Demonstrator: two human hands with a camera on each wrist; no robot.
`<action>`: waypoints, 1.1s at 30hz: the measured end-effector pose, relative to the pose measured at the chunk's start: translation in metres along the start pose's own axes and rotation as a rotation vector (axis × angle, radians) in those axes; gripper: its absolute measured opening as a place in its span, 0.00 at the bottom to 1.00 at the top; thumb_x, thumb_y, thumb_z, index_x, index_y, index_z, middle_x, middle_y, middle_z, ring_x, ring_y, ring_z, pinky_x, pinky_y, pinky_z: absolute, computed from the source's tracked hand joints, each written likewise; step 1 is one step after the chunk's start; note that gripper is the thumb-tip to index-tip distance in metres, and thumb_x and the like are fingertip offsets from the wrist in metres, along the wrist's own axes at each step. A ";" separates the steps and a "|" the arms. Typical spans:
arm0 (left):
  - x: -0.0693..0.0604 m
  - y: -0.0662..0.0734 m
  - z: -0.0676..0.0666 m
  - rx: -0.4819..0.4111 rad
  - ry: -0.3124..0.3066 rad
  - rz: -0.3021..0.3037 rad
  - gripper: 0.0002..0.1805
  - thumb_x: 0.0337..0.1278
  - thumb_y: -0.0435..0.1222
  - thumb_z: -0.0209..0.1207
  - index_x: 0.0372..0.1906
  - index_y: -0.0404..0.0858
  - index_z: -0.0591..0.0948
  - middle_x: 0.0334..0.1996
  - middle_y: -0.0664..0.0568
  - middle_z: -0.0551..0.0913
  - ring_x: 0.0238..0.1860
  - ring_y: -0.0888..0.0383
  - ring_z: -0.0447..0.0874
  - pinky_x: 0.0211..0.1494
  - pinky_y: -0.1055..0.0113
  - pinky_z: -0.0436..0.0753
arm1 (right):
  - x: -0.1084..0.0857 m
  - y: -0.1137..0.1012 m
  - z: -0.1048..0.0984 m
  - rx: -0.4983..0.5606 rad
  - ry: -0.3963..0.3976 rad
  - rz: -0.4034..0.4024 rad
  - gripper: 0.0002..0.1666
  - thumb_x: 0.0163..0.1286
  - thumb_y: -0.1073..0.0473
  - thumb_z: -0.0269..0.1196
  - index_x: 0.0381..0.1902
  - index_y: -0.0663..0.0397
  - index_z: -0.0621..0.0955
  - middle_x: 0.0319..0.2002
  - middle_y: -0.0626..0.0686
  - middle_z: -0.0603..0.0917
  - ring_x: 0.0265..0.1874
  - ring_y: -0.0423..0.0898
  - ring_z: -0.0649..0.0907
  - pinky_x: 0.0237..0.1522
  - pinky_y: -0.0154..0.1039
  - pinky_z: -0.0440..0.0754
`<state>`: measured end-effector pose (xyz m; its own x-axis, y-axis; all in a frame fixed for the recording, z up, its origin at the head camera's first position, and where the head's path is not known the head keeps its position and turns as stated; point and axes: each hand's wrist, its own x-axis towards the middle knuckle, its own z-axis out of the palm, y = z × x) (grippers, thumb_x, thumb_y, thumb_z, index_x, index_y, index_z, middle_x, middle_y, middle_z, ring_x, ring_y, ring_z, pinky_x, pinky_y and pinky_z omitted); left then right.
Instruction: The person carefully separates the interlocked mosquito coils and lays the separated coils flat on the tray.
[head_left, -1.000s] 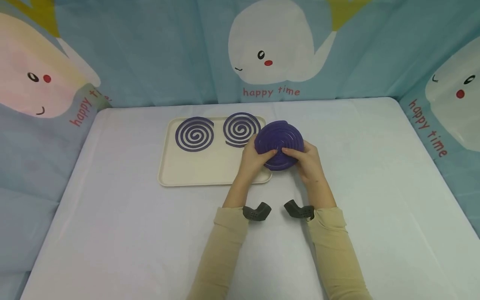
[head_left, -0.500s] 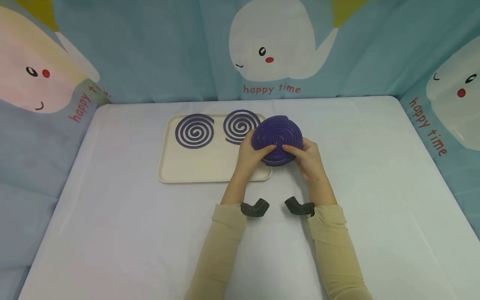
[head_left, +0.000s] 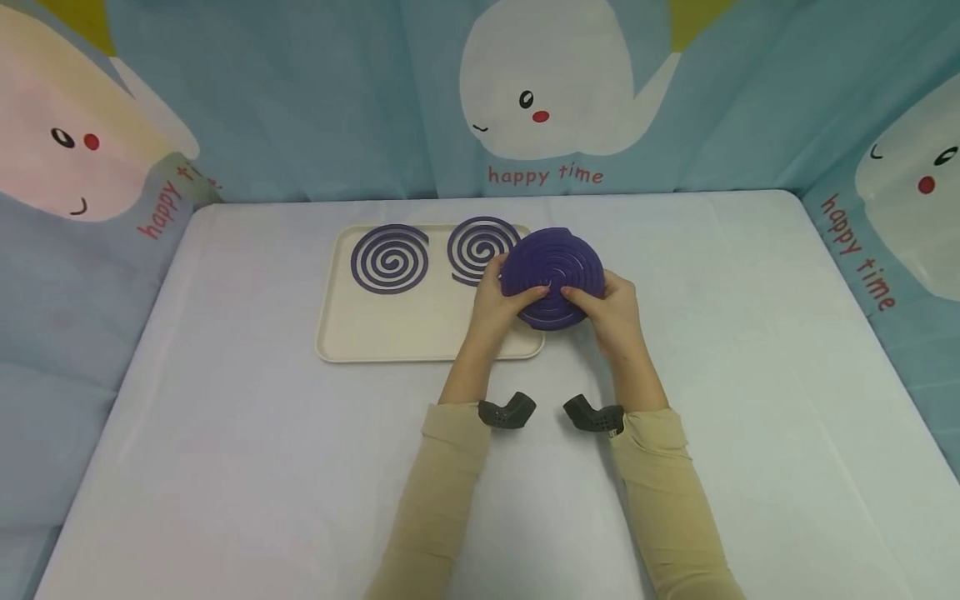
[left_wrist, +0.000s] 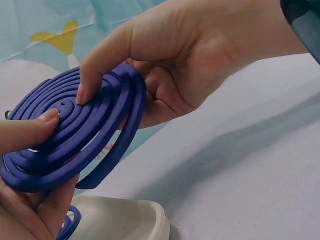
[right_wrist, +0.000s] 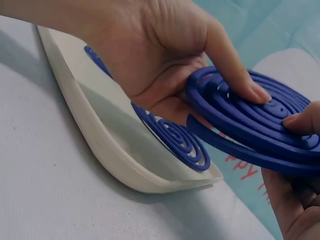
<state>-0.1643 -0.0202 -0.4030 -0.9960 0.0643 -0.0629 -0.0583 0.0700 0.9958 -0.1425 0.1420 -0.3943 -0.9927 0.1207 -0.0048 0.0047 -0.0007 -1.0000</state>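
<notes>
Both hands hold a purple spiral disc (head_left: 552,278) raised over the tray's right side, tilted toward the camera. The left hand (head_left: 491,304) grips its left edge and the right hand (head_left: 618,317) its right edge; both thumbs press near the centre, with fingers behind. In the left wrist view, the disc (left_wrist: 95,120) has closely wound coils and an outer strand standing apart from the rest. In the right wrist view, the left hand (right_wrist: 150,50) pinches the disc (right_wrist: 240,112); the right hand (right_wrist: 295,210) is partly cut off at the frame's edge.
A cream tray (head_left: 382,333) lies on the white-covered table (head_left: 225,467). Toward its back are two flat purple spirals, one on the left (head_left: 390,260) and one on the right (head_left: 476,246), the latter partly covered by the left hand and disc. A blue patterned curtain (head_left: 337,100) stands behind.
Both hands and the held disc have shifted slightly left, with the grip kept. The whole head view has also moved a little. The two spirals on the tray stay in place.
</notes>
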 end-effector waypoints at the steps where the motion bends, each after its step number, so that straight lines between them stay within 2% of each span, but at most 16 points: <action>1: 0.000 0.000 0.000 -0.005 -0.010 0.001 0.42 0.42 0.36 0.72 0.65 0.36 0.65 0.63 0.44 0.70 0.66 0.51 0.65 0.70 0.62 0.61 | 0.000 0.000 -0.001 -0.002 0.003 0.007 0.24 0.57 0.72 0.62 0.52 0.77 0.74 0.52 0.69 0.78 0.43 0.42 0.83 0.52 0.36 0.79; 4: 0.000 0.000 0.000 -0.033 -0.037 -0.002 0.43 0.42 0.35 0.72 0.67 0.39 0.64 0.65 0.46 0.68 0.66 0.51 0.63 0.70 0.62 0.60 | 0.001 0.001 -0.002 0.027 0.010 0.038 0.24 0.57 0.73 0.63 0.53 0.77 0.74 0.51 0.67 0.79 0.42 0.41 0.83 0.51 0.35 0.79; 8: -0.001 0.001 -0.001 -0.094 -0.054 -0.019 0.45 0.42 0.34 0.72 0.68 0.42 0.63 0.65 0.46 0.68 0.65 0.51 0.66 0.68 0.63 0.64 | 0.001 0.000 -0.002 0.112 0.010 0.065 0.25 0.57 0.74 0.62 0.53 0.79 0.73 0.44 0.57 0.83 0.40 0.41 0.84 0.49 0.35 0.80; 11: -0.002 0.001 -0.001 -0.159 -0.063 -0.038 0.43 0.44 0.33 0.71 0.67 0.41 0.64 0.62 0.45 0.71 0.62 0.51 0.70 0.65 0.64 0.68 | 0.001 0.000 -0.002 0.193 0.005 0.072 0.24 0.58 0.75 0.61 0.53 0.79 0.72 0.40 0.50 0.84 0.40 0.42 0.84 0.48 0.35 0.81; 15: -0.002 0.000 0.000 -0.227 -0.072 -0.052 0.39 0.47 0.32 0.69 0.65 0.38 0.65 0.60 0.45 0.73 0.61 0.52 0.71 0.65 0.66 0.68 | 0.001 0.000 -0.001 0.265 -0.006 0.076 0.22 0.58 0.77 0.61 0.52 0.77 0.73 0.39 0.48 0.84 0.40 0.43 0.84 0.47 0.36 0.81; 18: -0.001 0.000 -0.001 -0.233 -0.080 -0.052 0.39 0.47 0.31 0.68 0.66 0.38 0.64 0.61 0.47 0.72 0.62 0.53 0.69 0.67 0.66 0.64 | 0.000 0.000 0.000 0.264 -0.001 0.072 0.22 0.58 0.77 0.61 0.52 0.77 0.73 0.38 0.47 0.85 0.40 0.42 0.85 0.47 0.35 0.81; 22: 0.000 -0.002 -0.002 -0.248 -0.098 -0.053 0.38 0.47 0.30 0.68 0.66 0.40 0.65 0.61 0.48 0.73 0.63 0.55 0.69 0.68 0.64 0.63 | 0.001 0.001 0.002 0.210 0.029 0.063 0.24 0.57 0.76 0.62 0.53 0.79 0.72 0.38 0.48 0.85 0.38 0.41 0.85 0.45 0.35 0.82; 26: 0.001 -0.004 -0.003 -0.256 -0.093 -0.040 0.37 0.46 0.31 0.69 0.65 0.40 0.68 0.60 0.50 0.75 0.61 0.56 0.71 0.67 0.66 0.64 | 0.001 0.001 0.005 0.170 0.050 0.075 0.26 0.57 0.75 0.62 0.55 0.77 0.72 0.46 0.60 0.83 0.37 0.40 0.85 0.45 0.36 0.82; 27: 0.001 -0.004 -0.003 -0.254 -0.090 -0.038 0.37 0.46 0.31 0.69 0.64 0.40 0.68 0.59 0.50 0.75 0.61 0.56 0.71 0.67 0.66 0.65 | 0.000 0.001 0.006 0.175 0.053 0.078 0.26 0.58 0.75 0.62 0.55 0.77 0.72 0.46 0.60 0.83 0.37 0.40 0.85 0.45 0.36 0.82; 30: 0.001 -0.004 -0.003 -0.250 -0.085 -0.036 0.34 0.47 0.32 0.69 0.63 0.38 0.70 0.58 0.49 0.77 0.59 0.57 0.73 0.65 0.68 0.67 | 0.001 0.002 0.006 0.212 0.044 0.086 0.22 0.58 0.75 0.62 0.53 0.73 0.75 0.43 0.56 0.85 0.36 0.40 0.85 0.43 0.36 0.83; 33: 0.000 -0.003 -0.002 -0.263 -0.104 -0.033 0.28 0.51 0.32 0.66 0.59 0.33 0.74 0.53 0.44 0.80 0.56 0.55 0.77 0.63 0.68 0.70 | 0.002 0.004 0.004 0.274 0.032 0.083 0.16 0.59 0.76 0.61 0.45 0.65 0.79 0.35 0.46 0.86 0.35 0.41 0.85 0.41 0.36 0.84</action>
<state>-0.1641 -0.0226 -0.4058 -0.9817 0.1687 -0.0885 -0.1199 -0.1863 0.9751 -0.1450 0.1385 -0.3980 -0.9859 0.1406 -0.0910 0.0486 -0.2794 -0.9589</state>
